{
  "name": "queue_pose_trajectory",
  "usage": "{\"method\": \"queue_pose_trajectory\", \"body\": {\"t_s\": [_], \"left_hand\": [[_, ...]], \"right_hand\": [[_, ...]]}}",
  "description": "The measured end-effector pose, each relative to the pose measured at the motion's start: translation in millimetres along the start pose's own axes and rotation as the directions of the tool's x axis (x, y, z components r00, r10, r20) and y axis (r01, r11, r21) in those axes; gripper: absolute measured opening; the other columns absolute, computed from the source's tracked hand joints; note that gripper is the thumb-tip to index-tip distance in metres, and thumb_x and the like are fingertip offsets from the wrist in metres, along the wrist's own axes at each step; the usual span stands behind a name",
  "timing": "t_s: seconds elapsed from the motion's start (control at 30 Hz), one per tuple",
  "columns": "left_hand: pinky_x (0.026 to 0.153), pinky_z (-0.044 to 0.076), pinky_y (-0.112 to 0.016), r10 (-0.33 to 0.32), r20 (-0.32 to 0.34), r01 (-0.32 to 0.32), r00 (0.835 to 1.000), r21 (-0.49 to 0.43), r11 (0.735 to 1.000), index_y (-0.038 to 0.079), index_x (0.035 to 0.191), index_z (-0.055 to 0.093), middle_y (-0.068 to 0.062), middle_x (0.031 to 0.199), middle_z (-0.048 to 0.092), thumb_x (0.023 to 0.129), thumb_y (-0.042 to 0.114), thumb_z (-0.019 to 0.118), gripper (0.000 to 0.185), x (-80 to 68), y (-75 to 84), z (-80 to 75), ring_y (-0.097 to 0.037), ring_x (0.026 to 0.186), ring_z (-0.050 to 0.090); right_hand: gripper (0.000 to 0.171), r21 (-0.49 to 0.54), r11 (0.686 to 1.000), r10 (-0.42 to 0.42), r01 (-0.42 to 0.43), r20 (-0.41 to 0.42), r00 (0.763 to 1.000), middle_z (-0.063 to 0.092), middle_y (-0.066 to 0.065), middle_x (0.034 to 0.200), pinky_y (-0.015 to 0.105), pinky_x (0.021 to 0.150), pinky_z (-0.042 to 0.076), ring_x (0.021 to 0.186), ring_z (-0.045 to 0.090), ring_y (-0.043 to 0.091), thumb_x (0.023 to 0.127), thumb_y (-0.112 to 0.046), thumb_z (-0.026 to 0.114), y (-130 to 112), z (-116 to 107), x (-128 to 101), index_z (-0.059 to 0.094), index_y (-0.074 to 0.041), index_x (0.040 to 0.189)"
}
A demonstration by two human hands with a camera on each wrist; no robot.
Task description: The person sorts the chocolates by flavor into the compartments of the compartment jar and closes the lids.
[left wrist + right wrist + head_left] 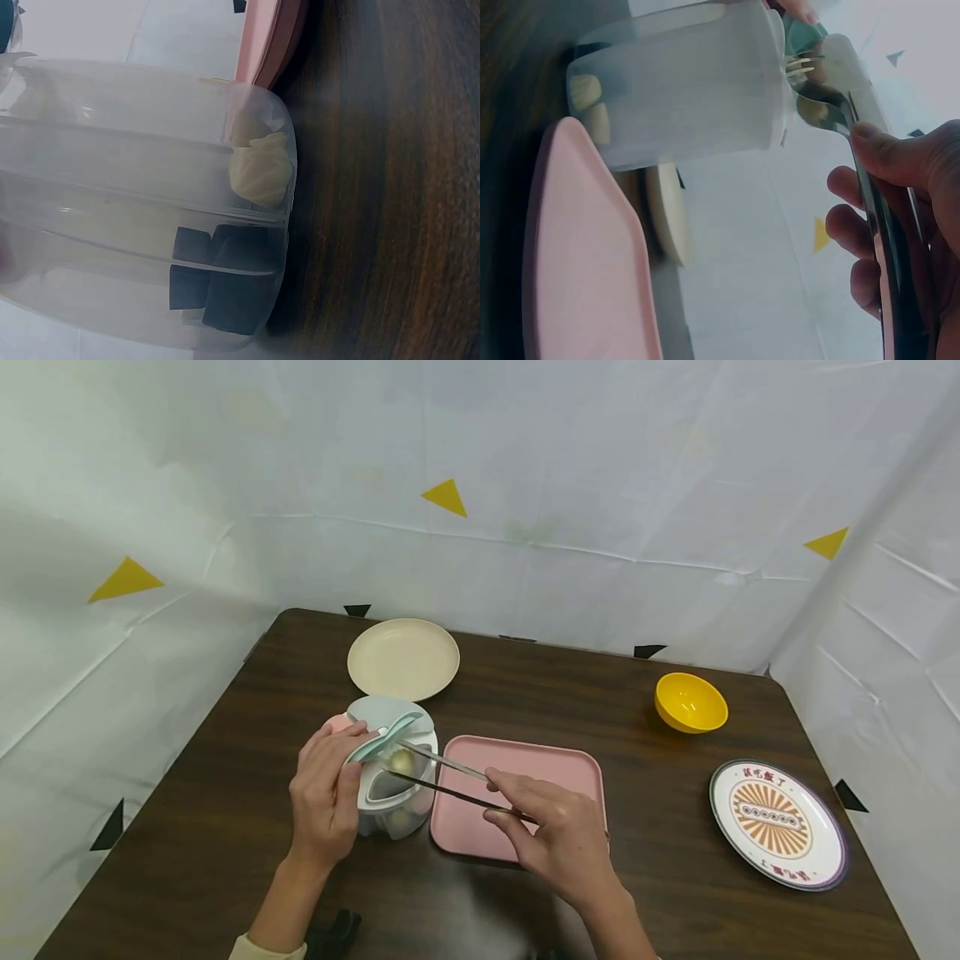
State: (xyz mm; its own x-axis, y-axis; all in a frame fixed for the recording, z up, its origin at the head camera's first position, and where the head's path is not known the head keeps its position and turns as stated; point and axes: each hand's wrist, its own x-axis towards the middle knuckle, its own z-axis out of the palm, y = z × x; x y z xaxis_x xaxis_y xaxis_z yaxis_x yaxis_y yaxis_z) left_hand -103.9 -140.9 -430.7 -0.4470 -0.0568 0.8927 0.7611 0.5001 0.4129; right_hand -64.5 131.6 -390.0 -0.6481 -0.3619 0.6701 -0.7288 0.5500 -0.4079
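Observation:
A clear plastic storage box (397, 821) with several compartments and coloured flip lids stands on the table. My left hand (326, 789) holds its mint lid (386, 737) raised at the top. Metal tongs (465, 789), with a fork end and a spoon end in the right wrist view, are gripped by my right hand (558, 831). Their tips are at the opening, with a pale round piece (402, 762) between them in the head view. Through the wall, the left wrist view shows a pleated, dumpling-like piece (261, 171) and black blocks (240, 289) in separate compartments.
A pink tray (525, 752) lies right of the box, under the right hand. Behind the box is a cream plate (403, 658). Farther right are a yellow bowl (691, 703) and a patterned white plate (778, 825). White sheeting surrounds the dark wooden table (660, 902).

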Motion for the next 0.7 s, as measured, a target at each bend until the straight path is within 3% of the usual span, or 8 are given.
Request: {"method": "queue_pose_trajectory", "body": {"t_s": [0.27,0.43,0.57,0.7], "left_hand": [[0.103,0.034,-0.053,0.000,-0.007,0.000,1.000,-0.002,1.000,-0.004,0.100,0.071,-0.019,0.096,0.071,0.099,0.020,0.047,0.034,1.3,1.1,-0.2,-0.037,0.100,0.065],[0.103,0.035,-0.053,0.001,-0.006,-0.001,1.000,-0.002,1.000,-0.004,0.100,0.071,-0.018,0.096,0.071,0.098,0.019,0.047,0.033,3.0,3.3,-0.2,-0.038,0.100,0.065],[0.103,0.035,-0.053,0.003,-0.005,-0.003,1.000,-0.004,1.000,-0.004,0.100,0.071,-0.018,0.096,0.071,0.098,0.018,0.047,0.033,4.3,5.1,-0.1,-0.038,0.099,0.065],[0.102,0.035,-0.053,0.002,-0.004,-0.002,1.000,-0.004,1.000,-0.004,0.100,0.071,-0.018,0.095,0.071,0.098,0.017,0.047,0.032,4.1,5.4,0.0,-0.038,0.099,0.065]], "right_hand": [[0.052,-0.019,0.999,0.043,-0.042,0.043,0.998,0.072,-0.008,0.101,0.019,0.061,0.048,0.065,0.059,0.003,0.076,-0.015,0.084,-1,-4,-2,0.068,-0.014,0.126],[0.056,-0.076,0.989,0.131,-0.125,0.075,0.989,0.068,-0.015,0.104,0.021,0.060,0.048,0.072,0.061,0.005,0.077,-0.022,0.083,2,-11,-8,0.064,-0.019,0.130],[0.058,-0.134,0.966,0.230,-0.221,0.062,0.971,0.066,-0.018,0.103,0.024,0.060,0.049,0.075,0.062,0.001,0.076,-0.026,0.084,10,-18,-18,0.063,-0.023,0.131],[0.058,-0.191,0.915,0.364,-0.355,0.014,0.931,0.068,-0.016,0.100,0.031,0.060,0.048,0.079,0.063,0.002,0.073,-0.026,0.086,22,-24,-32,0.066,-0.026,0.127]]}}
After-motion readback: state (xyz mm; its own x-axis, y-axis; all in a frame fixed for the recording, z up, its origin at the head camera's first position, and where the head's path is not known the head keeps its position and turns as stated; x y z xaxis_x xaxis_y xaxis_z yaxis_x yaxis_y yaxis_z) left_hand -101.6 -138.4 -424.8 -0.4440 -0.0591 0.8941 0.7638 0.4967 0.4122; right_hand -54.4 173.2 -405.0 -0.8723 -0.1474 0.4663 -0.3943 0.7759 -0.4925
